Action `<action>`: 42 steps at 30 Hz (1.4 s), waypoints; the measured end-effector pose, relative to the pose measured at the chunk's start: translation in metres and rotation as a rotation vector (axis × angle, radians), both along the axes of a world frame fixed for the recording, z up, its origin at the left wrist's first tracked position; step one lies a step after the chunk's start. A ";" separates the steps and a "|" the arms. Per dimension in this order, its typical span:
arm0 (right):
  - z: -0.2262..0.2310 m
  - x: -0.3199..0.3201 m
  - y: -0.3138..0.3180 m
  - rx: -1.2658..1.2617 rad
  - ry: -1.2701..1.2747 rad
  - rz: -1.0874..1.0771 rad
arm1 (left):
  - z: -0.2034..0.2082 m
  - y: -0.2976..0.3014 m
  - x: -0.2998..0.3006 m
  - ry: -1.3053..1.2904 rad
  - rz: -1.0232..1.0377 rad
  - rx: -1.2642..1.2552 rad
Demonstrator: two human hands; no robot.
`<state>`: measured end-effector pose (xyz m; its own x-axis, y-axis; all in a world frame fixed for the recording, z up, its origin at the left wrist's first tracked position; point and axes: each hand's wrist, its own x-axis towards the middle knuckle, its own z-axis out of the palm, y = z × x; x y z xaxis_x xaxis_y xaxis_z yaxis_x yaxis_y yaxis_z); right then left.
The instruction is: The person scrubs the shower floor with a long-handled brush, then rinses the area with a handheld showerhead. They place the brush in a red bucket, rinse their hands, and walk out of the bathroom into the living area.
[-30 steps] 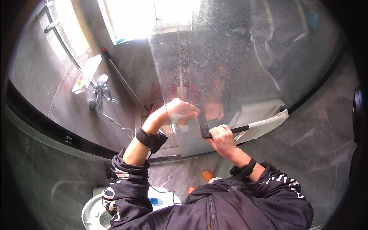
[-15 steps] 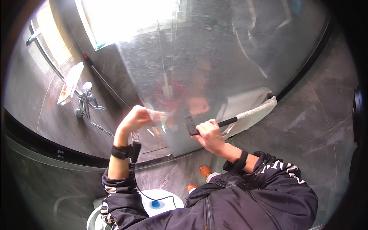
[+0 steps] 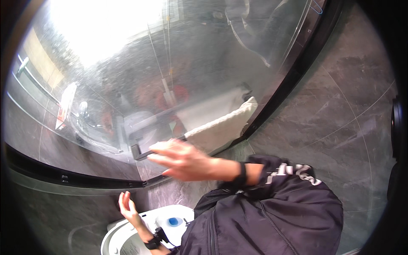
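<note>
A curved glass shower door (image 3: 204,51) has a black towel bar (image 3: 144,155) across it, with a white towel (image 3: 225,125) hanging from the bar. My right hand (image 3: 182,160) is at the left part of the bar, its fingers stretched out and a little blurred. Whether the fingers touch the bar cannot be made out. My left hand (image 3: 129,208) is low on the left, above the white toilet (image 3: 108,238), with its fingers apart and nothing in them.
A black frame rail (image 3: 76,180) runs along the bottom of the glass. Behind the glass are shower taps (image 3: 83,108) and a white shelf (image 3: 66,106), with reflections over them. Grey tile floor (image 3: 331,127) stretches to the right.
The glass door with its bar and towel has moved left. My right hand has gone left with it and its fingers have loosened. My left hand has dropped from the door's edge toward the toilet.
</note>
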<state>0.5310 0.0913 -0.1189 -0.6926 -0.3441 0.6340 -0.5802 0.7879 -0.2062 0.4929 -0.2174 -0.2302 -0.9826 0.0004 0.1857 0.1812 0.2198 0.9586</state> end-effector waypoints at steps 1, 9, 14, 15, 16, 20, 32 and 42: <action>0.015 0.014 0.033 -0.001 0.158 -0.103 | -0.008 -0.003 0.017 -0.044 -0.004 0.042; 0.068 0.000 0.277 -1.235 0.113 -0.355 | -0.030 0.007 0.086 -0.255 0.106 0.077; 0.065 0.004 0.324 -1.186 0.071 -0.047 | 0.001 0.068 0.118 -0.242 0.241 0.046; 0.066 0.008 0.332 -1.134 -0.014 0.005 | 0.008 0.086 0.125 -0.224 0.263 0.042; 0.072 0.014 0.335 -1.159 -0.033 -0.018 | 0.017 0.099 0.130 -0.248 0.269 0.036; 0.083 0.025 0.338 -1.056 -0.132 0.100 | 0.040 0.155 0.160 -0.170 0.312 0.048; 0.084 -0.029 0.274 -0.989 -0.176 0.443 | 0.044 0.186 0.281 -0.201 0.645 0.090; 0.082 -0.038 0.233 -1.025 -0.115 0.266 | 0.039 0.160 0.360 -0.183 0.904 0.028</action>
<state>0.4934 0.3245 -0.0367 -0.7477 0.1679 0.6425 -0.6431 0.0585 -0.7636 0.8531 -0.0576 -0.1914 -0.6207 -0.7839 0.0160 -0.2030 0.1805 0.9624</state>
